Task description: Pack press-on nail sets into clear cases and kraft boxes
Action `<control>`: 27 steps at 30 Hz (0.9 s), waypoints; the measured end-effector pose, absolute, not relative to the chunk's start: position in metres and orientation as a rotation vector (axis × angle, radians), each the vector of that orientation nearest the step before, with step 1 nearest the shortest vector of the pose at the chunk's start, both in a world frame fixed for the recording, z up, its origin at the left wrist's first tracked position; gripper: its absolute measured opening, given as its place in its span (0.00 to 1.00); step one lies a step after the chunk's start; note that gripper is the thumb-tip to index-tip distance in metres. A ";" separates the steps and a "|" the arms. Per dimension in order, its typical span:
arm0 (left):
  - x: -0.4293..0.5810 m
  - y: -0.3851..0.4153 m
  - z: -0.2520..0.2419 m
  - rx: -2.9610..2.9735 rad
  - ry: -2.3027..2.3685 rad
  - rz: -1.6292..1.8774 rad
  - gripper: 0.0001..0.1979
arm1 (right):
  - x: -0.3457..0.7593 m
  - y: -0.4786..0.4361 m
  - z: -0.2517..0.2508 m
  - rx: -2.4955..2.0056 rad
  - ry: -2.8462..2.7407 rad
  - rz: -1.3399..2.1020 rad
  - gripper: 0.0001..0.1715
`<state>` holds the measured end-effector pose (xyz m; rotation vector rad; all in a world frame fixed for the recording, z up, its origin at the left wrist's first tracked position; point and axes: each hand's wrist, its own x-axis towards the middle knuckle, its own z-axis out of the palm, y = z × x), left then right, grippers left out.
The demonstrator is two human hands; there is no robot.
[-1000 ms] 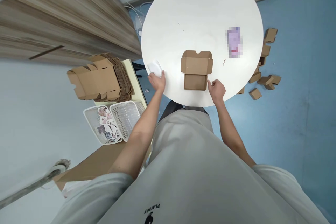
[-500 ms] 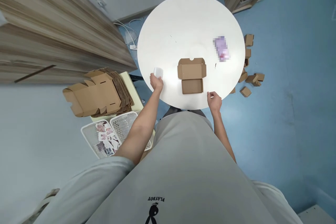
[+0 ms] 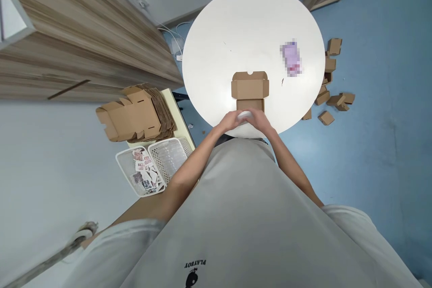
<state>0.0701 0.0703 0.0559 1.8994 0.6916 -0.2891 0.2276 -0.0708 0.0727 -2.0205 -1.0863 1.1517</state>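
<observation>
On the white round table an open brown cardboard box lies with its lid folded back, away from me. My left hand and my right hand meet at the box's near edge. Between them they hold a small white translucent item, one hand at each side of it. The hands cover the near part of the box. What the item is exactly cannot be made out.
A blurred purple object lies on the table's right side. Small cardboard boxes are on the floor at right. At left are stacked flat cardboard and two white baskets, one holding printed cards.
My left hand has moved right with the white item, from the table's left side to the box. My right hand has come left and now grips the item too. The view has shifted slightly.
</observation>
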 end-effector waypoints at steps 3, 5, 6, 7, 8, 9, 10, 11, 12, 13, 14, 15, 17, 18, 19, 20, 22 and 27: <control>0.094 0.068 0.044 1.696 0.967 -0.220 0.18 | 0.243 -0.078 0.058 -2.178 -0.923 1.043 0.22; 0.107 0.066 0.035 1.518 1.099 -0.171 0.17 | 0.250 -0.078 0.046 -2.252 -0.833 0.985 0.25; 0.112 0.064 0.031 1.461 1.144 -0.151 0.16 | 0.253 -0.076 0.040 -2.276 -0.810 0.979 0.25; 0.117 0.062 0.028 1.438 1.185 -0.137 0.13 | 0.254 -0.073 0.035 -2.295 -0.797 0.984 0.25; 0.122 0.059 0.025 1.451 1.226 -0.129 0.11 | 0.255 -0.070 0.029 -2.310 -0.790 0.998 0.25; 0.125 0.057 0.022 1.491 1.263 -0.126 0.09 | 0.255 -0.066 0.025 -2.319 -0.786 1.018 0.24; 0.128 0.055 0.021 1.547 1.297 -0.130 0.07 | 0.254 -0.062 0.021 -2.326 -0.781 1.037 0.23; 0.130 0.053 0.019 1.607 1.325 -0.143 0.04 | 0.254 -0.058 0.018 -2.337 -0.773 1.051 0.22; 0.132 0.051 0.019 1.665 1.343 -0.159 0.02 | 0.253 -0.056 0.017 -2.350 -0.764 1.060 0.22; 0.133 0.051 0.018 1.716 1.351 -0.176 0.03 | 0.252 -0.053 0.016 -2.367 -0.753 1.063 0.22; 0.135 0.050 0.018 1.761 1.355 -0.192 0.05 | 0.251 -0.051 0.017 -2.388 -0.744 1.061 0.23; 0.136 0.049 0.018 1.799 1.358 -0.211 0.07 | 0.250 -0.050 0.018 -2.411 -0.735 1.054 0.24; 0.139 0.048 0.018 1.856 1.366 -0.259 0.11 | 0.249 -0.048 0.023 -2.455 -0.737 1.035 0.24; 0.140 0.047 0.018 1.877 1.371 -0.287 0.12 | 0.248 -0.047 0.025 -2.473 -0.751 1.030 0.24; 0.142 0.046 0.018 1.894 1.380 -0.316 0.14 | 0.248 -0.045 0.028 -2.492 -0.771 1.030 0.24; 0.143 0.044 0.018 1.906 1.391 -0.344 0.15 | 0.248 -0.043 0.030 -2.513 -0.793 1.040 0.24; 0.146 0.041 0.018 1.927 1.417 -0.380 0.16 | 0.248 -0.039 0.033 -2.570 -0.833 1.083 0.21; 0.147 0.038 0.023 1.995 1.424 -0.439 0.20 | 0.249 -0.031 0.033 -2.688 -0.945 1.174 0.16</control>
